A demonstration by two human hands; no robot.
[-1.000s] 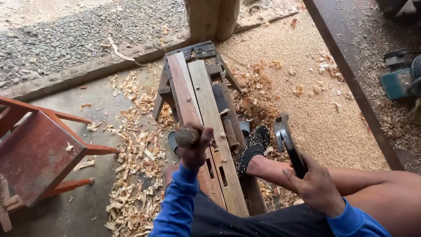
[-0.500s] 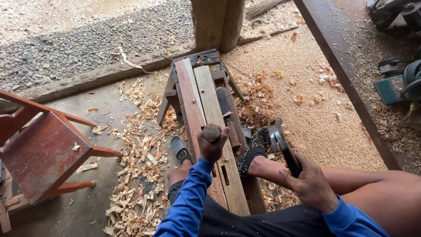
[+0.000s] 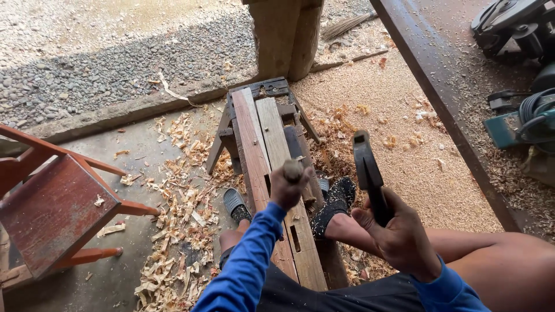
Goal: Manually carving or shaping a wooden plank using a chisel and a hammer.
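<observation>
My left hand (image 3: 289, 188) is closed around a wooden-handled chisel (image 3: 292, 169), held upright on the long planks (image 3: 263, 138) that lie on a low wooden bench (image 3: 272, 89). My right hand (image 3: 399, 231) grips the handle of a dark hammer (image 3: 365, 164), raised to the right of the chisel with its head up. Rectangular slots are cut in the nearer plank (image 3: 295, 238). I sit astride the planks; my sandalled feet (image 3: 236, 205) rest on either side.
A red wooden chair (image 3: 52, 208) stands at the left. Wood shavings (image 3: 179, 196) litter the concrete and sawdust (image 3: 393, 133) covers the ground at right. A dark beam (image 3: 439, 92) runs diagonally; power tools (image 3: 520, 29) lie beyond it. A wooden post (image 3: 286, 34) stands behind the bench.
My left hand with the chisel has shifted a little forward along the plank. My right hand has lifted the hammer from low beside my leg to upright.
</observation>
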